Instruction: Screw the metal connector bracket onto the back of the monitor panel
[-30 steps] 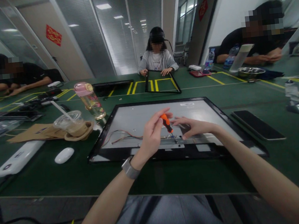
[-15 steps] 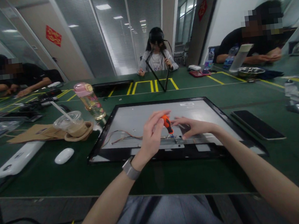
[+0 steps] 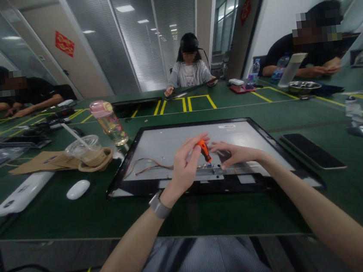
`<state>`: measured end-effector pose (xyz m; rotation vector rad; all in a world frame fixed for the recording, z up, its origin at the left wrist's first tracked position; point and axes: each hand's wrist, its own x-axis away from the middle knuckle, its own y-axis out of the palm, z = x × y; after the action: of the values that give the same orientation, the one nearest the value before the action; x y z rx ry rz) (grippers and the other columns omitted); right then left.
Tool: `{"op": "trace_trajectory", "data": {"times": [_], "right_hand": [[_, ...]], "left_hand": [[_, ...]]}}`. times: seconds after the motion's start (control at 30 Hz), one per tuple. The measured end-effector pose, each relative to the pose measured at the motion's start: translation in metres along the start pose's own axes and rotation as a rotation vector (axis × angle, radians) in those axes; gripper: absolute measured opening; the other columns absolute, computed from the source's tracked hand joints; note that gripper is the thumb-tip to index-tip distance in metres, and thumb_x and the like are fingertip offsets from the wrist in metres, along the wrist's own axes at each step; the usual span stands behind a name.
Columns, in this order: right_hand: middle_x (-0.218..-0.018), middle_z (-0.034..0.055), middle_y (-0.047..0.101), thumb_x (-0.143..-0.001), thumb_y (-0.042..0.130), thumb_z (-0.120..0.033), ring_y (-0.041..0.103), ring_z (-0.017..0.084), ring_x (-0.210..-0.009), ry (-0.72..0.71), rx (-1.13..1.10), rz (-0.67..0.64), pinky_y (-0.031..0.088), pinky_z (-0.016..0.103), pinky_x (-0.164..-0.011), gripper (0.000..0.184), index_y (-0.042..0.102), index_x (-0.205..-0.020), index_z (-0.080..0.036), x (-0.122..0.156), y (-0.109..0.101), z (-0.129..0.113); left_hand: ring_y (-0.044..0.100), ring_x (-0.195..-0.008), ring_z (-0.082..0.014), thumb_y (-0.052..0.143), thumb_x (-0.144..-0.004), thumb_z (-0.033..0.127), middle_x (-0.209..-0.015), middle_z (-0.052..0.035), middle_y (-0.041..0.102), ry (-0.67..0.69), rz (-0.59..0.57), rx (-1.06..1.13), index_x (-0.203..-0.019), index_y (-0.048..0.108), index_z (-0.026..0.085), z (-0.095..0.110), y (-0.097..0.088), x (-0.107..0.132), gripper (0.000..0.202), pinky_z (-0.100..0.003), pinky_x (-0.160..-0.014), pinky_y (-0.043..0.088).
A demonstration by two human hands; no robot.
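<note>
My left hand (image 3: 185, 159), with a grey watch on its wrist, grips an orange-and-black screwdriver (image 3: 205, 151) between thumb and fingers. The tool leans a little, its tip down at a metal strip (image 3: 209, 172) along the near side of a flat display panel (image 3: 182, 140). To the right of the screwdriver is my right hand (image 3: 235, 153), low over the panel with fingers stretched apart. Its thumb comes down near the strip; whether it touches, I cannot tell. Thin coloured wires (image 3: 148, 162) run across the panel's left part.
Left of the panel stand a pink-lidded bottle (image 3: 109, 123), an iced drink cup (image 3: 87, 150) in a carrier, a white mouse (image 3: 78, 189) and a white device (image 3: 23, 193). A phone (image 3: 313, 151) lies to the right. Across the table a person (image 3: 190, 66) holds a dark frame.
The screwdriver's tilt has shifted slightly in my left hand; both hands stay in place. The person opposite has lowered the dark frame from upright to nearly flat.
</note>
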<state>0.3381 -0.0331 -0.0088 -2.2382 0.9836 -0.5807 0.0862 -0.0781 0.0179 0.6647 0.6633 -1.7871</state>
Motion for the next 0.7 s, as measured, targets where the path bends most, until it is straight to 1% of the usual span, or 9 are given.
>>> {"op": "trace_trajectory", "data": {"times": [0.03,0.1,0.2,0.27,0.37,0.43,0.53,0.63,0.7], "right_hand": [[-0.161,0.0027,0.038,-0.069,0.075,-0.07,0.006,0.033,-0.154,-0.002,0.0,0.0,0.001,0.058,-0.124,0.081,0.056,-0.138,-0.033,0.0,0.0,-0.0002],[-0.16,0.0034,0.038,-0.069,0.075,-0.069,0.006,0.033,-0.154,0.003,0.002,0.004,0.002,0.058,-0.124,0.081,0.056,-0.138,-0.032,-0.0003,0.0,0.0001],[-0.16,0.0055,0.038,-0.067,0.076,-0.069,0.008,0.035,-0.154,0.006,0.011,0.009,0.003,0.059,-0.124,0.083,0.057,-0.138,-0.03,-0.0009,0.0,0.0006],[-0.16,0.0054,0.038,-0.067,0.076,-0.07,0.009,0.036,-0.154,0.006,0.012,0.012,0.003,0.059,-0.124,0.083,0.057,-0.137,-0.03,-0.0009,0.0001,0.0001],[-0.159,0.0033,0.04,-0.068,0.076,-0.07,0.008,0.035,-0.154,0.014,0.0,0.009,0.002,0.059,-0.124,0.079,0.058,-0.136,-0.033,-0.0002,0.0002,-0.002],[-0.16,0.0027,0.04,-0.068,0.076,-0.069,0.007,0.035,-0.154,0.017,-0.01,0.007,0.004,0.059,-0.124,0.078,0.058,-0.136,-0.034,0.0003,0.0003,-0.0027],[-0.16,0.0029,0.039,-0.068,0.077,-0.067,0.007,0.035,-0.154,0.014,-0.005,0.009,0.005,0.061,-0.123,0.079,0.058,-0.136,-0.034,0.0,0.0004,-0.001],[-0.16,0.0042,0.038,-0.068,0.077,-0.066,0.006,0.036,-0.154,0.009,0.001,0.011,0.006,0.061,-0.123,0.08,0.057,-0.137,-0.033,-0.0009,0.0002,0.0021],[-0.161,0.0051,0.037,-0.068,0.078,-0.066,0.006,0.036,-0.154,0.006,0.0,0.009,0.006,0.061,-0.123,0.08,0.057,-0.137,-0.032,-0.0012,0.0,0.003]], "left_hand": [[0.065,-0.104,-0.0192,0.048,-0.101,0.022,-0.113,-0.008,0.069,0.002,0.004,-0.003,-0.127,0.065,0.025,0.0001,0.0001,-0.0003,0.031,-0.037,-0.092,0.052],[0.064,-0.096,-0.0177,0.056,-0.097,0.024,-0.103,-0.0067,0.069,0.013,0.027,-0.042,-0.118,0.07,0.024,-0.0006,0.0002,-0.0011,0.025,-0.035,-0.087,0.052],[0.061,-0.086,-0.0157,0.067,-0.091,0.027,-0.093,-0.0041,0.064,0.027,0.074,-0.092,-0.105,0.075,0.024,-0.0023,0.0003,-0.0023,0.017,-0.032,-0.08,0.052],[0.06,-0.088,-0.016,0.067,-0.091,0.028,-0.095,-0.0043,0.062,0.02,0.076,-0.1,-0.107,0.074,0.025,-0.0026,0.0004,-0.0024,0.018,-0.033,-0.081,0.052],[0.061,-0.099,-0.0183,0.052,-0.099,0.026,-0.108,-0.0075,0.064,0.01,0.038,-0.078,-0.119,0.069,0.025,-0.0014,0.0002,-0.0017,0.027,-0.037,-0.09,0.052],[0.062,-0.104,-0.0194,0.046,-0.101,0.023,-0.112,-0.0084,0.066,0.007,0.01,-0.045,-0.125,0.066,0.025,-0.0007,-0.0002,-0.0013,0.031,-0.039,-0.093,0.051],[0.063,-0.099,-0.0187,0.053,-0.099,0.024,-0.105,-0.0072,0.068,0.008,0.013,-0.05,-0.123,0.067,0.025,-0.0016,-0.0006,-0.0013,0.028,-0.037,-0.089,0.052],[0.06,-0.089,-0.0167,0.066,-0.092,0.028,-0.096,-0.0048,0.063,0.024,0.066,-0.1,-0.111,0.072,0.025,-0.0042,0.0001,-0.0016,0.02,-0.034,-0.082,0.051],[0.059,-0.087,-0.0158,0.07,-0.089,0.029,-0.093,-0.0037,0.061,0.027,0.089,-0.109,-0.106,0.073,0.024,-0.0058,0.0012,-0.0014,0.019,-0.033,-0.081,0.051]]}}
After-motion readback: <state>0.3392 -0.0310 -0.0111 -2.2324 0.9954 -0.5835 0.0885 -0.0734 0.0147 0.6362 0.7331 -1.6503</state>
